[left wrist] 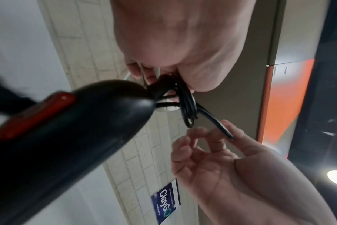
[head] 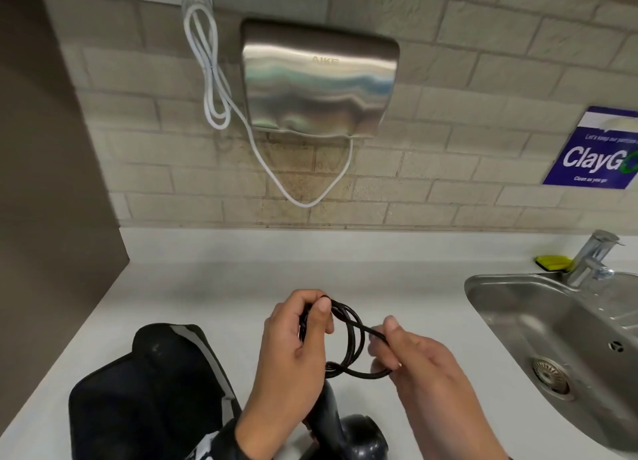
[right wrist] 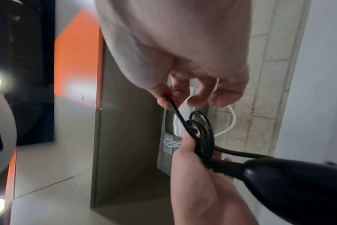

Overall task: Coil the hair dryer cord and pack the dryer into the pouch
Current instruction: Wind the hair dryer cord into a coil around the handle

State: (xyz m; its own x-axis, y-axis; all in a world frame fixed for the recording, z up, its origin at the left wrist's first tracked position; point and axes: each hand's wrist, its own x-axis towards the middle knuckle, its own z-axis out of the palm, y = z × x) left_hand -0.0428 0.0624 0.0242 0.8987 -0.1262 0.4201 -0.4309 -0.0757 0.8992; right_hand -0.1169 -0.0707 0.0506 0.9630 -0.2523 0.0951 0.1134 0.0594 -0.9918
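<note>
The black hair dryer (head: 348, 432) hangs below my hands at the counter's near edge; its handle with a red switch (left wrist: 35, 115) fills the left wrist view. My left hand (head: 303, 332) grips several loops of the black cord (head: 348, 339) where it leaves the handle. My right hand (head: 390, 345) pinches a strand of the cord (right wrist: 175, 112) between thumb and forefinger, just right of the coil. The black pouch (head: 148, 383) lies on the counter to the left of my left forearm.
A steel sink (head: 559, 325) with a tap (head: 593, 256) and a yellow sponge (head: 552, 263) sits at the right. A wall-mounted steel hand dryer (head: 317, 80) with a white cable (head: 214, 80) hangs on the tiled wall. A blue sign (head: 600, 152) is at the far right.
</note>
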